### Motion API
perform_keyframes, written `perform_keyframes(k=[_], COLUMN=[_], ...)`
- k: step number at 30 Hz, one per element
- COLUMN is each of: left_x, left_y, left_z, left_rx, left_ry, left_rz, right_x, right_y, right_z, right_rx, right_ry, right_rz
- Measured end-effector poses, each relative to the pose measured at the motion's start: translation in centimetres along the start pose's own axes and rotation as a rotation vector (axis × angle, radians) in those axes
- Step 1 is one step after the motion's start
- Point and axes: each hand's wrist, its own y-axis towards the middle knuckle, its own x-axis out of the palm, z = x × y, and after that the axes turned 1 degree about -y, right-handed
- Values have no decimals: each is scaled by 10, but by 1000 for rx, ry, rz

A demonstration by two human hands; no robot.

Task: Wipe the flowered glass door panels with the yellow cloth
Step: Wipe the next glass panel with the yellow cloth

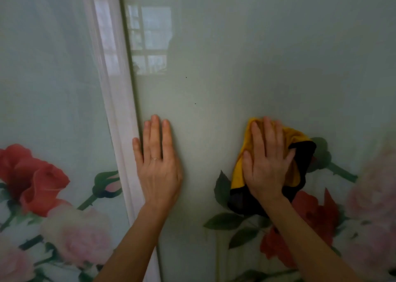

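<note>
**Soft cloth, hard slick glass**

The yellow cloth [294, 135] is pressed against the right flowered glass door panel [235, 57], just above the printed roses. It lies under the right hand [265, 168], whose fingers [269, 136] are straight and spread, pinning the cloth rather than gripping it. The cloth looks light, limp and bunched, and a dark side shows at its lower and right edges. It will probably slide easily, so a flat palm over its middle seems the best hold.

The left hand [159, 168] rests bare on the same panel, beside the white strip [120, 114] that divides it from the left panel [47, 67]. Its fingers are flat and together and hold nothing, and one wears a thin ring [154, 159].

The glass is stiff, glossy enough to reflect a window [147, 42], and likely fragile, so even pressure suits it. Two dark specks [186, 77] sit above the hands.

No brand, label or writing can be read.
</note>
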Motion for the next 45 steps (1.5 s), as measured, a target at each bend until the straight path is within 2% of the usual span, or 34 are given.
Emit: perform_keyframes(k=[3,5,9,14,16,20,23,25,30,34,36,40,43,45], left_x=[12,19,24,24,26,34,37,38,42,42,42,44,47,48], left_y=[2,2,2,0,0,1,-1,-2,-5,-13,-14,-14,-14,-15], left_z=[24,35,34,45,54,69,72,72,59,58,61,70,78,80], left_rx=[82,80,62,1,-13,70,67,74,131,133,113,61,19,7], left_ry=[-77,-118,-129,-134,-141,-118,-75,-62,-41,-12,-10,-4,21,29], left_rz=[-33,-22,-40,-36,-39,-40,-34,-30,-34,-31,-39,-52,-54,-57], right_x=[-2,-1,0,-6,-9,-13,-8,-2,6,-4,-10,-19,-18,-15], right_y=[8,9,2,-6,-9,-7,-6,-8,-24,-40,-47,-39,-23,-10], right_z=[-13,-35,-57,-25,1,43,25,-7,-42,5,44,103,90,62], right_rx=[143,153,-141,-341,-355,-144,124,184,-161,-393,-420,-187,90,180], right_ry=[6,29,67,89,77,18,20,59,129,113,68,23,12,35], right_rz=[18,15,-69,-82,-74,-21,36,51,23,-75,-105,-80,-20,10])
